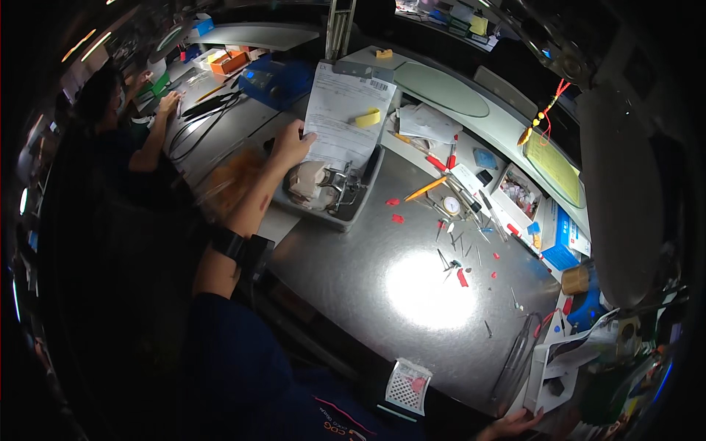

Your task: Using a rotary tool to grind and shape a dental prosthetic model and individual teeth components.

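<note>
At the back left, my left hand (293, 145) is closed on the left edge of a printed paper sheet (340, 110), thumb and fingers pinching it. The sheet leans over a grey tray (351, 222), which holds a crumpled pale wrapped bundle (309, 184) and a shiny metal piece (348, 184). A yellow strip (368, 117) lies across the sheet. Low at the right, my right hand (515, 426) is partly cut off by the frame edge. Its fingers are loosely stretched out against the lower edge of a white tray (539, 375) with a dark item inside.
Several small burs and red bits lie on the metal worktop (331, 257), beside an orange pencil (426, 189). Along the back are a box of small parts (517, 195) and a blue box (562, 239). Tweezers (515, 353) lie at right. Another person (110, 125) works at left.
</note>
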`<state>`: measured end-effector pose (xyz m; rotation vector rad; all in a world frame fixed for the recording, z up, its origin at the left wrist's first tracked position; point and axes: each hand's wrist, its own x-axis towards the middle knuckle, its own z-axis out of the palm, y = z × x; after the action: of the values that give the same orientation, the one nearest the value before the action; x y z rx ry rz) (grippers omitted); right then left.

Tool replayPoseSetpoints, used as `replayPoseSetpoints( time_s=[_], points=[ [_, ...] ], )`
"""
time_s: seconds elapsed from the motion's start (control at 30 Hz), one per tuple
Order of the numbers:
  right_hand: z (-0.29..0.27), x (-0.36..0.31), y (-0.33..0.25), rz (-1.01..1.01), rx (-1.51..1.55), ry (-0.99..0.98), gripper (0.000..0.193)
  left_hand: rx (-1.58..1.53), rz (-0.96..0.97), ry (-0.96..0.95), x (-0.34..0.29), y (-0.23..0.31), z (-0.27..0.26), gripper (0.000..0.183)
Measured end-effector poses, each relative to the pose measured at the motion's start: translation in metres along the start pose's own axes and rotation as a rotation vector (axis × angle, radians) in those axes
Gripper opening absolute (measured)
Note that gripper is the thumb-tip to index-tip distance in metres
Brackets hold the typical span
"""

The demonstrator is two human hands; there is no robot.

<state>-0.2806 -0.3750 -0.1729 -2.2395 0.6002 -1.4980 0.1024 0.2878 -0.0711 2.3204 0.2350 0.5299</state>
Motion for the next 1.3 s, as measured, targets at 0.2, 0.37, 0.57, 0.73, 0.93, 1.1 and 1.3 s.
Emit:
replayPoseSetpoints(
  time_s=[0.2,0.37,0.57,0.73,0.93,1.1,1.3],
  points=[
    [-0.001,0.001,-0.004,0.018,-0.010,-0.015,0.070,0.037,0.044,0.036,0.002,-0.006,0.004,0.027],
    [-0.006,0.003,0.000,0.195,0.055,-0.084,0.044,0.035,0.064,0.020,0.003,-0.010,0.001,0.027],
    [-0.019,-0.002,0.007,0.222,0.062,-0.023,0.043,-0.040,0.081,-0.077,0.025,-0.044,0.032,0.025],
    [0.003,0.013,-0.056,0.120,-0.123,-0.098,0.034,0.045,0.150,-0.177,0.075,-0.128,-0.007,0.038],
    [-0.004,0.027,-0.110,0.057,-0.053,-0.266,0.028,0.052,0.162,-0.175,0.089,-0.126,0.004,0.039],
    [-0.022,0.075,-0.090,0.026,-0.091,-0.261,0.026,0.182,0.182,-0.116,0.094,-0.125,0.000,0.042],
    [0.004,0.158,-0.067,0.018,-0.345,-0.614,0.021,0.359,0.221,-0.082,0.108,-0.130,0.013,0.044]
  ],
)
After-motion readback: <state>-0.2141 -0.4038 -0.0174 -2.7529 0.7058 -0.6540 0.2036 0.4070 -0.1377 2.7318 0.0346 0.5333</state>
